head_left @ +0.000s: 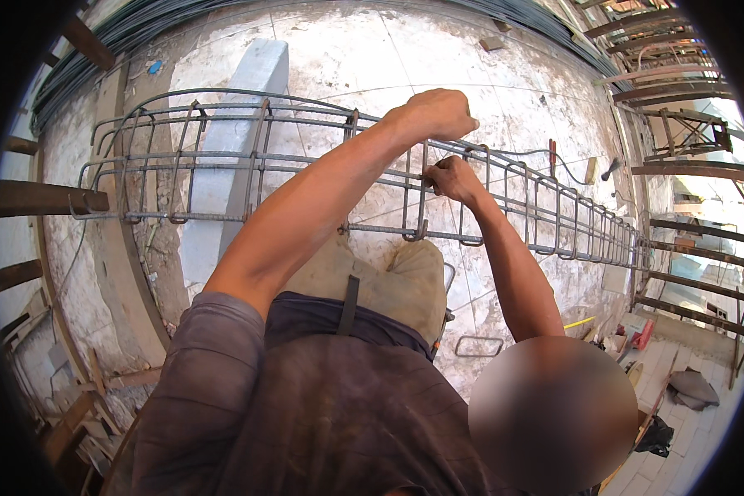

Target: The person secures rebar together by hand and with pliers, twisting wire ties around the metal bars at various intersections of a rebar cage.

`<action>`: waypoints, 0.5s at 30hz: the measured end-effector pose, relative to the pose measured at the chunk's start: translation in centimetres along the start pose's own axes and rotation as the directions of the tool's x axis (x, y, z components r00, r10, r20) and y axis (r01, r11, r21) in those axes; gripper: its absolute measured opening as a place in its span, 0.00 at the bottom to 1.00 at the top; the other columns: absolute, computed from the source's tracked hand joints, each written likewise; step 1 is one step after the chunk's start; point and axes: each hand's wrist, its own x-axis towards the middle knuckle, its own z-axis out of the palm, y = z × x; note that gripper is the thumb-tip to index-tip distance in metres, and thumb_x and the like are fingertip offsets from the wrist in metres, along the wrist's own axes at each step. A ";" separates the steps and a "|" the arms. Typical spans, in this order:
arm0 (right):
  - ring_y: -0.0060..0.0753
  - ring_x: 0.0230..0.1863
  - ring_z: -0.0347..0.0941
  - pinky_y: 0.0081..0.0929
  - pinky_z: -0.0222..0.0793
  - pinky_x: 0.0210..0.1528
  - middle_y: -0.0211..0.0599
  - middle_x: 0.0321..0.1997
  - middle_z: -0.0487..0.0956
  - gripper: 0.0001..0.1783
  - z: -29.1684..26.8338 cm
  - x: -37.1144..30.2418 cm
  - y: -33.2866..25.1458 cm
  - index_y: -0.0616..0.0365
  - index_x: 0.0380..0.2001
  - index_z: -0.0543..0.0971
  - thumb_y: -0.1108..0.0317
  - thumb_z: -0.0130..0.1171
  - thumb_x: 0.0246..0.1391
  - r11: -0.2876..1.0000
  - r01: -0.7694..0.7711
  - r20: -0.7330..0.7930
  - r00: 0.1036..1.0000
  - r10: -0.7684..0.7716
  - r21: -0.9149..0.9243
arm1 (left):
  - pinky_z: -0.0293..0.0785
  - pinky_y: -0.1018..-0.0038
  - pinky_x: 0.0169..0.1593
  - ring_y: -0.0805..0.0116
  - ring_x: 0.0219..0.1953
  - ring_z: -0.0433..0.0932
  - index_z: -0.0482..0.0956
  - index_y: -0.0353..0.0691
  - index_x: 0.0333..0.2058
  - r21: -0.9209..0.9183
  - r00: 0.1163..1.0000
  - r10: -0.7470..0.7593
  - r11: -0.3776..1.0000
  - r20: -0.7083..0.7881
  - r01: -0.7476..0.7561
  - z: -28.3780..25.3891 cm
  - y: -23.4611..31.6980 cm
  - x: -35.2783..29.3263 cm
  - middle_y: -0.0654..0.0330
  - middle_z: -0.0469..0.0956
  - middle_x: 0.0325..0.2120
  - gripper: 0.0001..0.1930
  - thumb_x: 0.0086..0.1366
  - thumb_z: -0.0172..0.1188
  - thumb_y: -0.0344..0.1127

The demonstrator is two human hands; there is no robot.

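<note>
A long rebar cage (pixel 223 156) of straight bars and square stirrups runs across in front of me, tapering away to the right. My left hand (pixel 441 114) is closed in a fist over the cage's far side; whatever it holds is hidden. Nearer to me, my right hand (pixel 453 179) has its fingers pinched at a stirrup (pixel 422 207) where it crosses a lengthwise bar. What sits in those fingertips is too small to make out. The near side of the cage lies just beyond my knees.
A long pale block (pixel 260 70) lies under the cage's left part. Bundled bars (pixel 140 37) curve along the far edge. Timber beams (pixel 50 198) jut in at left. A loose rectangular stirrup (pixel 478 337) lies at lower right, with a red object (pixel 643 335) farther right.
</note>
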 end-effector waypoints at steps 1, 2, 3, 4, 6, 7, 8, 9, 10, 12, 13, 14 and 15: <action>0.40 0.32 0.83 0.37 0.73 0.29 0.46 0.27 0.83 0.20 0.0 -0.2 0.6 0.64 0.29 0.85 0.58 0.55 0.63 0.941 -0.196 0.097 0.980 0.176 0.277 | 0.78 0.60 0.50 0.50 0.41 0.86 0.86 0.39 0.50 -0.066 0.995 -0.041 0.997 -0.087 0.035 -1.9 2.4 -1.0 0.47 0.87 0.37 0.23 0.67 0.59 0.51; 0.29 0.31 0.83 0.28 0.70 0.23 0.36 0.24 0.82 0.18 0.0 -0.2 0.5 0.59 0.31 0.85 0.58 0.55 0.65 0.777 -0.378 0.233 0.925 0.299 0.504 | 0.78 0.59 0.51 0.49 0.44 0.85 0.86 0.41 0.50 -0.117 0.969 0.001 0.993 -0.247 -0.031 -3.1 3.4 -2.3 0.47 0.86 0.40 0.22 0.68 0.58 0.51; 0.29 0.31 0.83 0.28 0.70 0.23 0.36 0.24 0.82 0.18 0.2 -0.1 0.1 0.59 0.31 0.85 0.58 0.55 0.65 0.782 -0.372 0.235 0.927 0.291 0.500 | 0.77 0.59 0.53 0.49 0.45 0.84 0.86 0.42 0.50 -0.098 0.928 0.051 0.991 -0.369 -0.094 -3.2 2.5 -2.8 0.47 0.86 0.42 0.21 0.68 0.57 0.49; 0.25 0.26 0.78 0.24 0.66 0.21 0.31 0.22 0.79 0.16 0.8 -0.2 0.0 0.59 0.31 0.84 0.61 0.54 0.65 0.641 -0.441 0.279 0.897 0.343 0.628 | 0.77 0.59 0.54 0.49 0.47 0.83 0.86 0.43 0.50 -0.075 0.872 0.102 0.985 -0.479 -0.156 -2.5 1.1 -3.3 0.47 0.85 0.44 0.20 0.67 0.57 0.47; 0.17 0.16 0.67 0.15 0.60 0.17 0.22 0.19 0.73 0.12 1.9 -0.5 0.0 0.58 0.31 0.81 0.65 0.52 0.66 0.281 -0.520 0.386 0.823 0.417 0.806 | 0.76 0.59 0.56 0.49 0.50 0.82 0.86 0.44 0.49 0.018 0.924 0.111 0.994 -0.367 -0.112 1.0 -2.6 -4.6 0.49 0.85 0.45 0.17 0.64 0.59 0.40; 0.14 0.14 0.59 0.12 0.54 0.15 0.19 0.18 0.69 0.10 2.1 -0.8 -1.2 0.55 0.32 0.78 0.66 0.51 0.66 0.180 -0.527 0.417 0.803 0.426 0.831 | 0.76 0.59 0.57 0.49 0.51 0.81 0.86 0.43 0.49 0.051 0.957 0.086 0.996 -0.278 -0.075 3.2 -4.9 -5.5 0.50 0.84 0.47 0.17 0.63 0.60 0.35; 0.14 0.14 0.59 0.12 0.54 0.15 0.19 0.18 0.69 0.10 2.2 -0.9 -0.4 0.55 0.32 0.78 0.66 0.51 0.66 0.179 -0.526 0.412 0.801 0.435 0.832 | 0.76 0.59 0.58 0.49 0.53 0.80 0.86 0.43 0.49 0.080 0.981 0.071 0.995 -0.178 -0.057 5.7 -6.3 -5.8 0.50 0.83 0.49 0.17 0.61 0.60 0.29; 0.14 0.15 0.60 0.13 0.52 0.15 0.19 0.18 0.68 0.10 2.7 -0.5 0.6 0.55 0.31 0.77 0.66 0.50 0.66 -0.029 -0.533 0.507 0.786 0.353 0.846 | 0.76 0.59 0.58 0.49 0.53 0.80 0.86 0.43 0.49 0.076 0.980 0.074 0.995 -0.183 -0.061 7.3 -7.5 -6.1 0.50 0.83 0.49 0.17 0.61 0.60 0.29; 0.14 0.15 0.60 0.14 0.51 0.14 0.19 0.18 0.68 0.11 3.4 -0.2 2.1 0.54 0.31 0.77 0.65 0.49 0.66 -0.235 -0.535 0.582 0.772 0.254 0.812 | 0.75 0.60 0.58 0.50 0.55 0.79 0.86 0.42 0.48 -0.007 0.981 0.106 0.994 -0.159 -0.109 8.8 -8.5 -6.4 0.50 0.81 0.51 0.16 0.61 0.61 0.27; 0.16 0.17 0.66 0.14 0.52 0.11 0.24 0.21 0.73 0.11 3.6 -0.9 3.3 0.57 0.33 0.77 0.62 0.52 0.65 -0.308 -0.534 0.592 0.794 0.138 0.788 | 0.75 0.60 0.58 0.51 0.56 0.78 0.87 0.41 0.47 -0.099 0.980 0.148 0.982 -0.130 -0.161 10.0 -9.1 -6.3 0.50 0.79 0.54 0.16 0.61 0.61 0.26; 0.17 0.18 0.68 0.16 0.53 0.12 0.25 0.22 0.75 0.13 2.9 -1.8 0.5 0.57 0.34 0.78 0.59 0.52 0.66 0.009 -0.537 0.512 0.809 0.290 0.843 | 0.75 0.60 0.58 0.52 0.56 0.78 0.87 0.41 0.47 -0.138 0.988 0.122 0.981 -0.096 -0.135 9.7 -10.2 -6.4 0.50 0.77 0.56 0.15 0.61 0.62 0.27; 0.18 0.19 0.70 0.17 0.54 0.13 0.26 0.23 0.76 0.15 1.5 -3.3 -1.9 0.57 0.34 0.78 0.57 0.52 0.68 0.322 -0.519 0.377 0.830 0.411 0.792 | 0.75 0.61 0.58 0.52 0.57 0.77 0.87 0.40 0.46 -0.183 0.993 0.108 0.976 -0.057 -0.117 9.7 -10.7 -6.5 0.51 0.75 0.58 0.14 0.61 0.63 0.28; 0.23 0.21 0.76 0.26 0.63 0.17 0.32 0.23 0.78 0.22 -0.1 -4.6 -3.0 0.62 0.36 0.79 0.52 0.49 0.70 0.612 -0.475 0.242 0.871 0.427 0.632 | 0.76 0.61 0.56 0.51 0.52 0.80 0.87 0.40 0.45 -0.194 0.981 0.152 0.965 -0.124 -0.174 10.1 -11.0 -6.4 0.51 0.80 0.51 0.13 0.61 0.66 0.31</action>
